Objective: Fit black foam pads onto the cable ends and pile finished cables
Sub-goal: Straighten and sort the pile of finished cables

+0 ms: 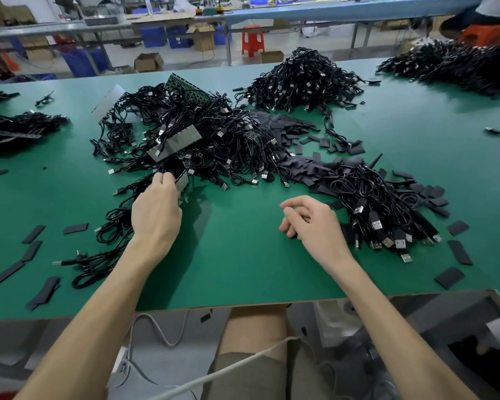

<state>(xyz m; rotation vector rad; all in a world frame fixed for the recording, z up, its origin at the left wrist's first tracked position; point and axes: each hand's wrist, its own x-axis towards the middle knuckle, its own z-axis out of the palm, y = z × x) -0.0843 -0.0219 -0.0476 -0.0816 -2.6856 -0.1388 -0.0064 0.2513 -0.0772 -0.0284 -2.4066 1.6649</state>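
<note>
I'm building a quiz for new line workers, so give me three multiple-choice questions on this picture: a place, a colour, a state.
1. Where does the left hand pinch? A. the central cable pile B. a cardboard box C. a stool
2. The table top is: A. blue B. green C. white
3. The right hand is: A. gripping a plug B. pressing a pad C. empty, loosely curled

Answers: A, its fingertips close on the pile's near edge; B, green shows between the piles; C, nothing lies in its fingers.
</note>
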